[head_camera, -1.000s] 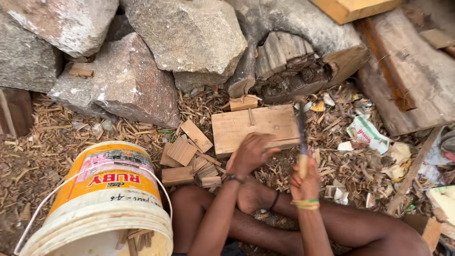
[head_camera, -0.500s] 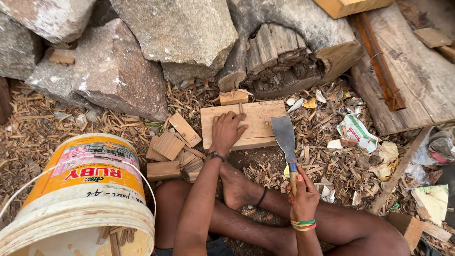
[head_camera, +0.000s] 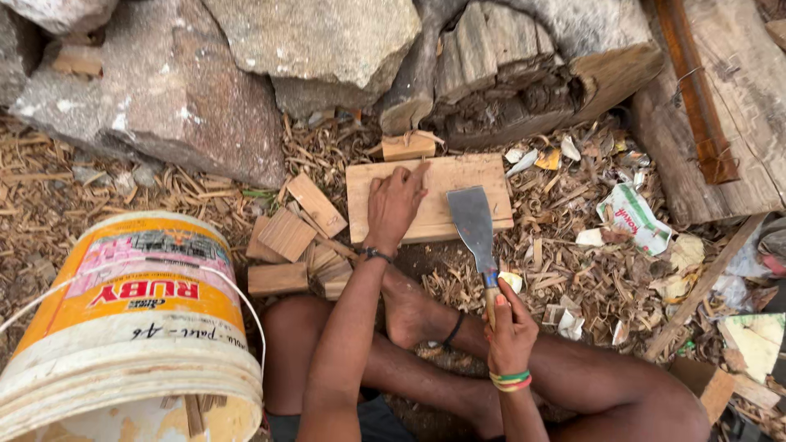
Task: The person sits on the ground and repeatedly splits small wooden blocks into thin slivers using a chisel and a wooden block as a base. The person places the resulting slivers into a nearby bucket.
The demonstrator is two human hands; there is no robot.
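Note:
A flat rectangular wooden board (head_camera: 446, 184) lies on the shavings-covered ground in front of my crossed legs. My left hand (head_camera: 393, 205) rests palm-down on the board's left half, fingers spread. My right hand (head_camera: 509, 329) grips the handle of a broad-bladed chopping knife (head_camera: 475, 227), whose blade points away from me and overlaps the board's right part. Whether the blade touches the wood cannot be told. A small wood block (head_camera: 408, 146) sits just beyond the board.
A yellow and white plastic bucket (head_camera: 139, 303) lies tilted at lower left. Several small cut wood pieces (head_camera: 286, 237) are piled left of the board. Large rocks (head_camera: 164, 90) and a log (head_camera: 524, 74) stand behind; planks (head_camera: 720, 123) and paper litter (head_camera: 634, 217) lie right.
My left hand has reached forward and settled flat on the board. My right hand has swung the knife's blade in over the board's right part.

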